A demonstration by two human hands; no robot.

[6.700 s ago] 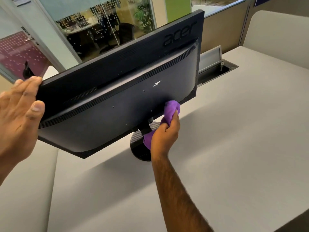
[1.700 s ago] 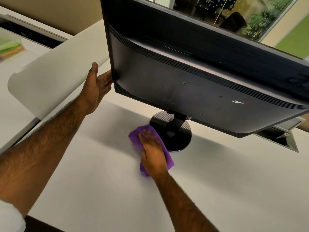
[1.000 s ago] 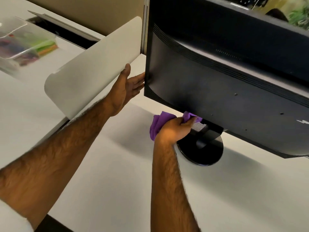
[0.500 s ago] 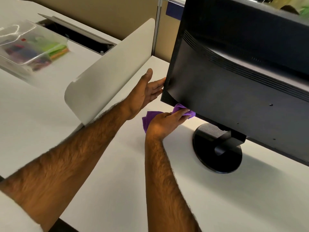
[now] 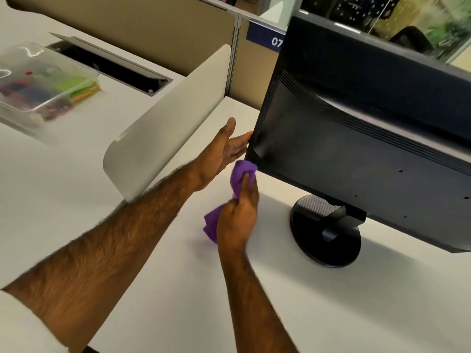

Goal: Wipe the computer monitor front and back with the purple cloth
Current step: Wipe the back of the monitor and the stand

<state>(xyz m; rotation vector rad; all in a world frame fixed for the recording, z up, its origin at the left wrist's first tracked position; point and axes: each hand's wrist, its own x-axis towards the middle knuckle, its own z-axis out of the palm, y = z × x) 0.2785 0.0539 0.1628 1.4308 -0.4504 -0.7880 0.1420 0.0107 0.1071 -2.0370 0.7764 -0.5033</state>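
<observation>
While your left hand [image 5: 222,152] rests straight-fingered against the monitor [image 5: 356,154] edge, its screen hidden, your right hand [image 5: 239,221] grips the purple cloth [image 5: 238,171]; a blue label [image 5: 263,36] reads "07", cut off.

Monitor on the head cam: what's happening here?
A person is wiping the back of a black monitor that stands on its round base on a white desk. The right hand grips a bunched purple cloth held up at the monitor's lower corner. The left hand is open, its fingertips against the side edge just above. The screen side faces away from the camera.
</observation>
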